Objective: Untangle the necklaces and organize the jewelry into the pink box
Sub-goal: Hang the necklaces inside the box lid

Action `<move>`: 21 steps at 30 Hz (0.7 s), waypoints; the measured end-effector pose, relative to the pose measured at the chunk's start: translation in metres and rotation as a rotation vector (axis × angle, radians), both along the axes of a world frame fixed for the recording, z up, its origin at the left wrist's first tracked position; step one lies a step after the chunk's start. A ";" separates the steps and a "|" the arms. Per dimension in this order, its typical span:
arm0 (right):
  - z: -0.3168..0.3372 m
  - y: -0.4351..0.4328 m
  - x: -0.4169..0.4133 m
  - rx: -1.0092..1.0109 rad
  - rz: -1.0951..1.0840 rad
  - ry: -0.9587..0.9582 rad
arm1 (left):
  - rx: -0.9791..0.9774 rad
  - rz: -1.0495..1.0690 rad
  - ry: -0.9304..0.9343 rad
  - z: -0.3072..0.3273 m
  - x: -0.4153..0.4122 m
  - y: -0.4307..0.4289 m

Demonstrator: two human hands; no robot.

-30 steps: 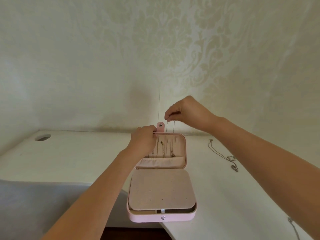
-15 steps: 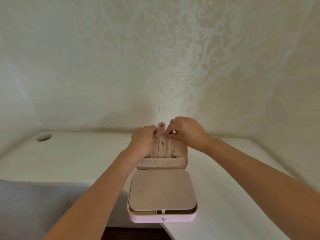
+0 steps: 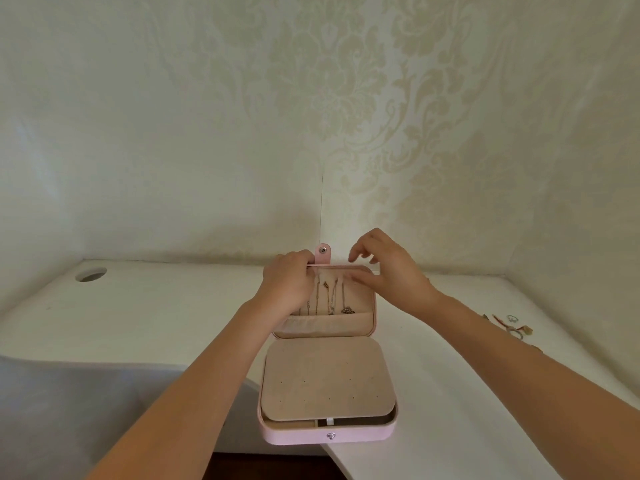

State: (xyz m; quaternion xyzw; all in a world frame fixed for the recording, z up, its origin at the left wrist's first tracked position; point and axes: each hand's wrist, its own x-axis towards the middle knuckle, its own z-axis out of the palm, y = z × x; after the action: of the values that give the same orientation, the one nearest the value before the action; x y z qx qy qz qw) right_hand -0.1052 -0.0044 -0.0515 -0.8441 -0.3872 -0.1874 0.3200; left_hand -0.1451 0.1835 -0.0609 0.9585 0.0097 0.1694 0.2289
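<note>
Fingers of the left hand clamp the pink box lid; right hand fingers spread apart.

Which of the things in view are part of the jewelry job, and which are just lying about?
Job:
- pink box, its lid gripped by the left hand
- necklaces hanging in the lid
- right hand at the lid's top edge
- loose jewelry at the right of the table

Just there:
- round hole in the table
- grey surface at lower left
</note>
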 end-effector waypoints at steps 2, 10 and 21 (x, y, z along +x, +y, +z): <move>-0.005 -0.005 -0.012 -0.025 -0.016 0.016 | 0.010 0.014 0.013 0.000 0.000 -0.002; -0.038 -0.006 -0.038 -0.451 -0.185 -0.311 | 0.255 0.072 0.047 0.002 -0.003 -0.014; -0.061 -0.009 -0.047 -0.240 -0.184 -0.391 | 0.125 -0.050 -0.048 0.016 -0.002 -0.017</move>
State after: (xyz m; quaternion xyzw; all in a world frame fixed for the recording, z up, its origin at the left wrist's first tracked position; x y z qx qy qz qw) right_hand -0.1524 -0.0130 -0.1129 -0.8556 -0.3825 -0.3281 0.1180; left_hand -0.1471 0.1662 -0.0453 0.9666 -0.0303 0.1870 0.1727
